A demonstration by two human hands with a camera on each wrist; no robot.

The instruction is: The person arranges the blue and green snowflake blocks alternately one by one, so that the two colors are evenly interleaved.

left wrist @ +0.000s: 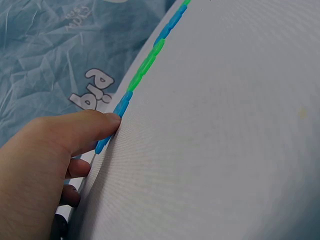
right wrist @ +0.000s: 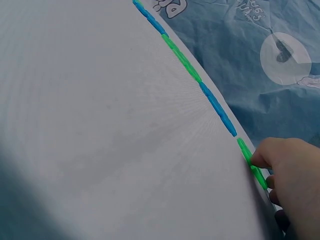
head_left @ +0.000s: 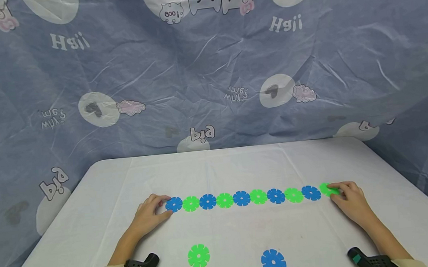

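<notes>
A row of flat, notched flower-shaped plastic discs, blue and green by turns, runs across the white table. My left hand [head_left: 147, 216] holds the blue disc [head_left: 174, 204] at the row's left end between thumb and fingers. At the other end my right hand [head_left: 352, 206] pinches a green disc [head_left: 326, 189] by its edges. A small gap parts that disc from the neighbouring blue disc [right wrist: 218, 109], as the right wrist view shows. The left wrist view has the left thumb [left wrist: 107, 122] lying across the end blue disc, partly hiding it.
Nearer the front of the table [head_left: 217, 163] lie a loose green disc [head_left: 198, 256] and a loose blue disc [head_left: 273, 262], apart from the row. A blue-grey printed cloth [head_left: 191, 66] hangs behind the table's far edge. Each wrist wears a black device [head_left: 143, 265].
</notes>
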